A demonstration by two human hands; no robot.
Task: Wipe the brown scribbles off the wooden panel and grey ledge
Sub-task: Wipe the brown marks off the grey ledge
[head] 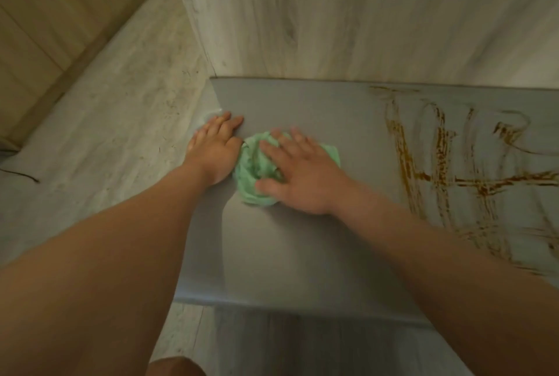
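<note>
Now, head view, looking down. Two hands, one cloth, one ledge, one panel.

Grey ledge (pixel 302 254): one flat slab running off frame to the right, with its left edge over the floor. Its back edge meets one upright wooden panel (pixel 363 12) with a pale grain.

Brown scribbles (pixel 438 170): one tangle of streaky strokes on the right part of the ledge, reaching from near the panel down toward the front edge (several loops and bars, too smeared to count). They are well apart from the cloth, with bare grey between.

Green cloth (pixel 252 170): one, bunched up, on the left part of the ledge.

Right hand (pixel 302 173): palm down on the cloth, fingers straight and spread, thumb along the cloth's near side. The grip is apart; it presses rather than clutches.

Left hand (pixel 216 145): lies flat at the ledge's left edge, just beside the cloth. Its fingers are extended toward the panel and the grip is apart, holding nothing. Whether it touches the cloth I cannot tell.

Around: pale wood-look floor (pixel 106 133) to the left; one thin dark cord (pixel 21 176) lying on it at the far left; beige wooden front (pixel 45 12) at upper left; one bare knee (pixel 175 366) at the bottom edge.
</note>
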